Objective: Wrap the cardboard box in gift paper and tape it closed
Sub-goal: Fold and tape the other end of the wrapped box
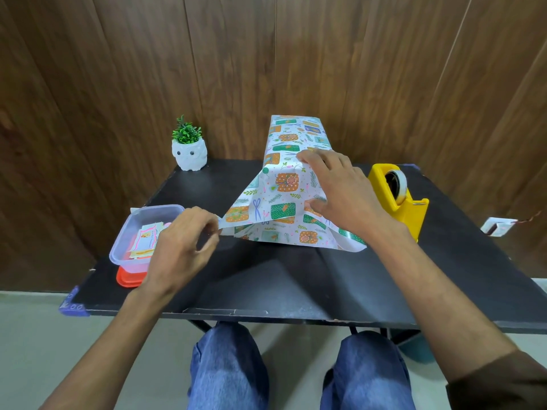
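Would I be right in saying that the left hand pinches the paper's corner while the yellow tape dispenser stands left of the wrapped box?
Not quite: the head view shows the yellow tape dispenser right of the wrapped box, not left. The left hand does pinch the paper's corner.

White gift paper printed with orange and green parcels; black worktop; yellow tape holder; white owl pot with green plant; clear tub on orange lid

Container left of box, tape dispenser right.
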